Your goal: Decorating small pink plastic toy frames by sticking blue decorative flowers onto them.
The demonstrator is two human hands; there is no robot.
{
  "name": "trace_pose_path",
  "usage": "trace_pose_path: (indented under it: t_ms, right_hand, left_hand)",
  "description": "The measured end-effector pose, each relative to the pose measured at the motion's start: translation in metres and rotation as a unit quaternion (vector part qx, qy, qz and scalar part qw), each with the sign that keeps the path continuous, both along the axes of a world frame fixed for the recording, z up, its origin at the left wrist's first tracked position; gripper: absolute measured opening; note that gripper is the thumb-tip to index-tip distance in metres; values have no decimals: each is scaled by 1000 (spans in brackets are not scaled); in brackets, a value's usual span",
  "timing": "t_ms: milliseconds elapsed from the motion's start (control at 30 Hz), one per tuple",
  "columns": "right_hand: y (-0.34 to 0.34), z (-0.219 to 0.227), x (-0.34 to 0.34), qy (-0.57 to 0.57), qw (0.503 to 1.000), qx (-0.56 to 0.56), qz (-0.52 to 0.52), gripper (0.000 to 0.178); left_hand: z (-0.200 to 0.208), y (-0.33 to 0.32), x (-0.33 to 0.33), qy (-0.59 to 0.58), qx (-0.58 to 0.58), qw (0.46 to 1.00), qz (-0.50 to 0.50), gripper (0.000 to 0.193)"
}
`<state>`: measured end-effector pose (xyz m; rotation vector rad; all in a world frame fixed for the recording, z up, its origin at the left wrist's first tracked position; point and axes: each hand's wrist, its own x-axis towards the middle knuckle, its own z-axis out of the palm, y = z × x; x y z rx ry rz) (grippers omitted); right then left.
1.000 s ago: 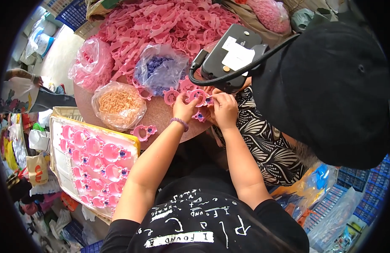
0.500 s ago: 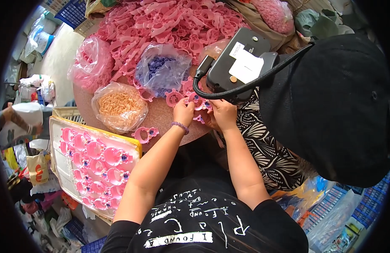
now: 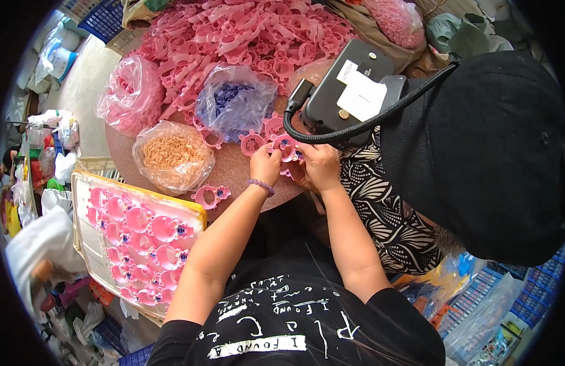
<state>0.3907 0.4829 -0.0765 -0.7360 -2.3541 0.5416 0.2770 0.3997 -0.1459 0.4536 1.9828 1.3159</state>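
Observation:
Both hands meet at the near edge of the round table. My left hand [image 3: 266, 165] is closed, thumb and fingertips pinching the left side of a pink plastic piece [image 3: 285, 144] with a round opening and a small dark blue part on it. My right hand [image 3: 322, 166] grips the same piece from the right, its fingers partly hidden. Just beyond my left fingers lies another pink ring piece [image 3: 252, 143]. A finished-looking pink piece with a blue part [image 3: 210, 196] rests by itself near the table edge, left of my left forearm.
Open bags of orange pieces [image 3: 175, 154], purple pieces [image 3: 233, 100] and pink pieces [image 3: 133, 97] stand on the table before a large pink heap [image 3: 246, 36]. At the left is a tray [image 3: 99, 256] with rows of pink pieces. A person in a black cap [image 3: 490, 158], wearing a black device [image 3: 349, 91], leans in.
My hands stay nearly in place, with the pink piece turned slightly between them. The co-worker's device has shifted a little right. At the far left, a passer-by with something white has moved nearer.

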Motion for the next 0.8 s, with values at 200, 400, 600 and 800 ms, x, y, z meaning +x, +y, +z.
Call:
trace_pose_path:
  t_ms: [200, 400, 600, 800]
  right_hand:
    - [3, 1, 3, -20, 999, 21, 13, 13]
    - [4, -18, 5, 6, 999, -48, -4, 11]
    - [4, -11, 6, 13, 989, -149, -18, 10]
    - [3, -14, 5, 19, 991, -132, -11, 10]
  left_hand:
    - [11, 2, 2, -1, -8, 1000, 7, 28]
    - [7, 3, 0, -10, -5, 1000, -7, 25]
    - [6, 4, -2, 20, 2, 999, -25, 25]
    - [4, 4, -4, 19, 1, 999, -42, 26]
